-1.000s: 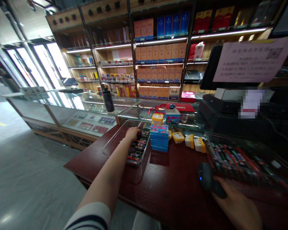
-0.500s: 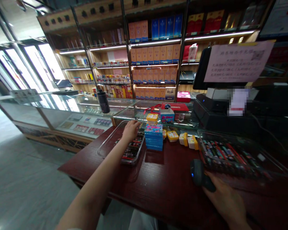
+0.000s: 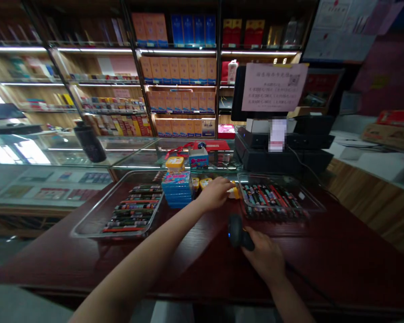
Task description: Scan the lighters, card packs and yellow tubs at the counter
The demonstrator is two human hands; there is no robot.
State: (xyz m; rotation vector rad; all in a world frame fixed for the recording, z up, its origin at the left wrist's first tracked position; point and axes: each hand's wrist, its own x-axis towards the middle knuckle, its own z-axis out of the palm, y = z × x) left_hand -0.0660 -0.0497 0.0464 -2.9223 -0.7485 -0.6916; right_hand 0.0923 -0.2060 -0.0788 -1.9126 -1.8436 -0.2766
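Observation:
My right hand [image 3: 265,256] is wrapped round the handle of a black barcode scanner [image 3: 236,231], held above the dark red table. My left hand [image 3: 216,194] reaches over a row of small yellow-and-white boxes [image 3: 234,192], fingers stretched toward the rightmost one; whether they touch it I cannot tell. Left of that hand stands a stack of blue packs [image 3: 178,193] with another yellow-lidded box [image 3: 175,163] on top. A clear tray [image 3: 84,220] of dark, tube-like sticks lies at the left, and a similar clear tray [image 3: 314,204] at the right.
Behind the table runs a glass counter [image 3: 144,152] with a dark bottle [image 3: 90,141] and an open blue-pink carton [image 3: 198,159]. A monitor bearing a paper sign [image 3: 272,87] stands at the back right. A cable [image 3: 309,285] trails over the table. Shelves of boxes line the wall.
My left hand has moved from the left tray, rightward past the blue stack to the yellow boxes. My right hand still holds the scanner. The view has turned right.

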